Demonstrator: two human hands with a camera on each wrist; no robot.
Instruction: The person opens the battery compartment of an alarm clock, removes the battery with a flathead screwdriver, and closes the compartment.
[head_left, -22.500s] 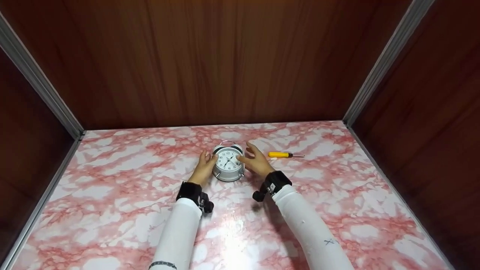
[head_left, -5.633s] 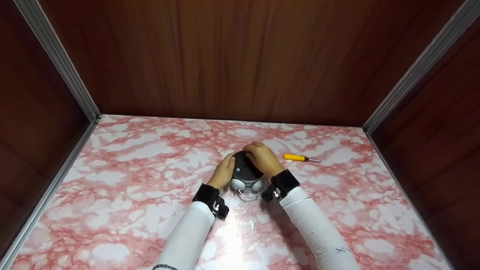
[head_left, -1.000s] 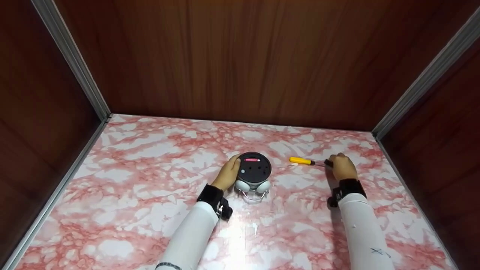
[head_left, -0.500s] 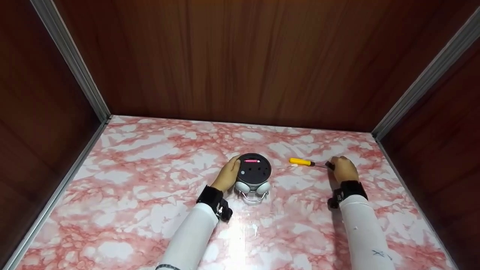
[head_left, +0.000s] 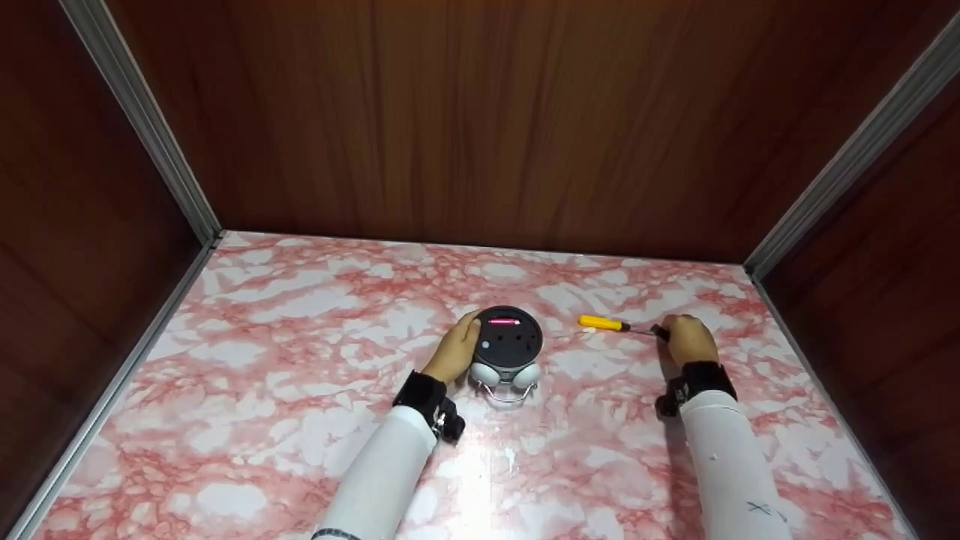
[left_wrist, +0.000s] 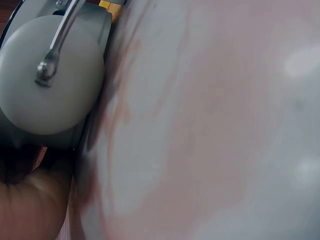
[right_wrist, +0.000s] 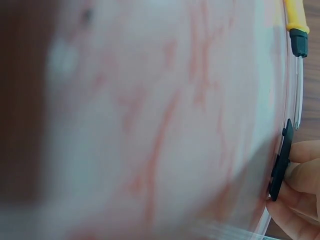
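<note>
A twin-bell alarm clock (head_left: 510,354) lies face down, its black back up and its bells and handle toward me. In its back, a pink battery (head_left: 503,322) shows in an uncovered slot. My left hand (head_left: 452,351) grips the clock's left side, thumb at the rim; the other fingers are mostly hidden. One white bell (left_wrist: 52,75) fills the corner of the left wrist view. Well to the right, my right hand (head_left: 690,341) pinches a small black battery cover (right_wrist: 281,162) at the table surface, close to the tip of a yellow-handled screwdriver (head_left: 600,322).
The table (head_left: 315,315) has a red and white marbled top. Brown wood-grain panels (head_left: 480,135) rise at the back and both sides, with grey metal posts at the corners. A small white bit (head_left: 589,330) lies beside the screwdriver handle.
The clock, dial up at first, has been turned over. Its battery cover has come off, and my right hand has carried it right. Over the last second both hands stay nearly still.
</note>
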